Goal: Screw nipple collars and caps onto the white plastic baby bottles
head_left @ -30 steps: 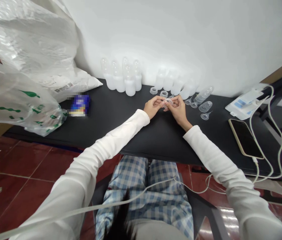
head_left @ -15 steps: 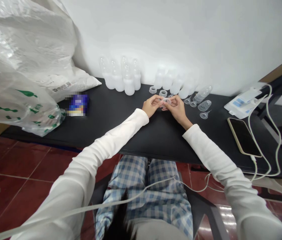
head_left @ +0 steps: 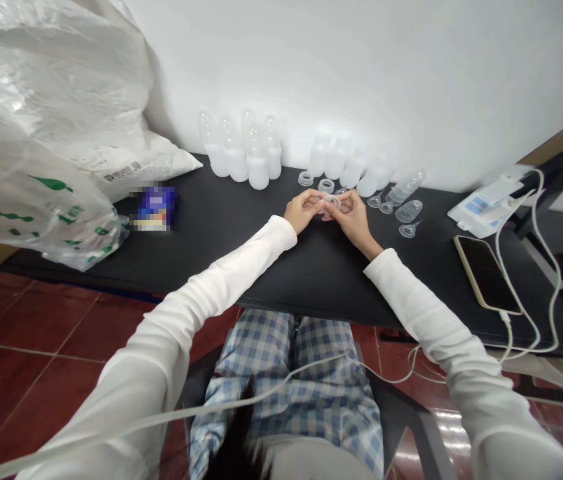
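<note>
Both my hands meet over the black table and pinch one small clear plastic ring between their fingertips. My left hand grips it from the left, my right hand from the right. Just behind them lie two clear rings and a row of translucent bottles without caps. A group of capped bottles stands against the white wall further left. Clear caps and teats lie to the right of my right hand.
Large plastic bags fill the table's left end, with a blue packet beside them. A phone on a white cable and a white box lie at the right. Red floor tiles and my checked trousers show below the table edge.
My hands have stayed together on the ring, with only small finger shifts. The view has drifted slightly.
</note>
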`<state>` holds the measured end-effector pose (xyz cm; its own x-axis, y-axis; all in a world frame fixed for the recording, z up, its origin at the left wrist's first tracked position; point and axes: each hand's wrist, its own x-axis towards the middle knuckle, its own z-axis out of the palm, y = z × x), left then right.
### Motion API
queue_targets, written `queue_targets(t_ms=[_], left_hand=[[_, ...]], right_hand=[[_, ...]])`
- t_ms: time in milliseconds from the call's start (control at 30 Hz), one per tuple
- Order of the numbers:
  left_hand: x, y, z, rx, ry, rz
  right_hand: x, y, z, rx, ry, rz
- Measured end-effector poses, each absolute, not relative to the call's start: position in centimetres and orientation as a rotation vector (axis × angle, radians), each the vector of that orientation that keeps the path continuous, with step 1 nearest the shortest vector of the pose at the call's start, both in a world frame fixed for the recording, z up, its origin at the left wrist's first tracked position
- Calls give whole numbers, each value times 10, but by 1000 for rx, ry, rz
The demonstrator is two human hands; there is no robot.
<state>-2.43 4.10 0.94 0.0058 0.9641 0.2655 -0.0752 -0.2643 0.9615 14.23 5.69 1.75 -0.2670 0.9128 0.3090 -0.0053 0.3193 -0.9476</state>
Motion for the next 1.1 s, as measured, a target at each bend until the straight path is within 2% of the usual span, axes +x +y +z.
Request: queue_targets(t_ms=[1100], left_hand=[[-25,38,15,1409,1265,1482]], right_hand=[[137,55,13,-861,-1631,1096]])
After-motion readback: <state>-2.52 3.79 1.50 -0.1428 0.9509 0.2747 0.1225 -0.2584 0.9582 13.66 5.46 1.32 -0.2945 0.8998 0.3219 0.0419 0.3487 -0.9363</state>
